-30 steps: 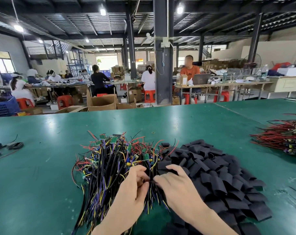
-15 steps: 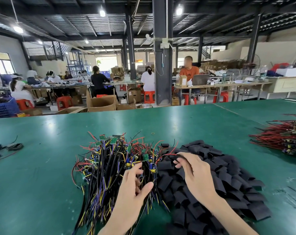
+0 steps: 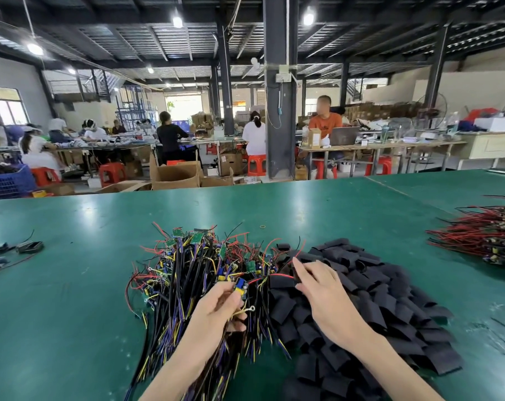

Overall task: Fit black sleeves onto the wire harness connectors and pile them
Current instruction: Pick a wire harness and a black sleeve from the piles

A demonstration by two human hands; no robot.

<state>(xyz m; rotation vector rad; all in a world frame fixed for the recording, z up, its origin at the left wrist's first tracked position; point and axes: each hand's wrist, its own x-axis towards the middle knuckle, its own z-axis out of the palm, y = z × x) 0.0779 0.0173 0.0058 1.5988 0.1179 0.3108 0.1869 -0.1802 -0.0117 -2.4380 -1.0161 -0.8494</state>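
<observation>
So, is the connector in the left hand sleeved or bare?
Bare: the blue connector the left hand pinches shows uncovered; right hand touches the sleeve pile.

1. A green table (image 3: 71, 299) carries a harness pile (image 3: 181, 273) of black, yellow and purple wires with small boards.
2. A heap of black sleeves (image 3: 390, 314) lies just right of it, and the two touch.
3. The left hand (image 3: 216, 309) grips one harness (image 3: 247, 309) above the pile, and a blue board (image 3: 241, 286) sits at its fingertips.
4. The right hand (image 3: 323, 293) rests palm down on the sleeves, with its fingers stretched out.
5. At the far right, well apart, lie red wires (image 3: 483, 235) in a second pile.
</observation>
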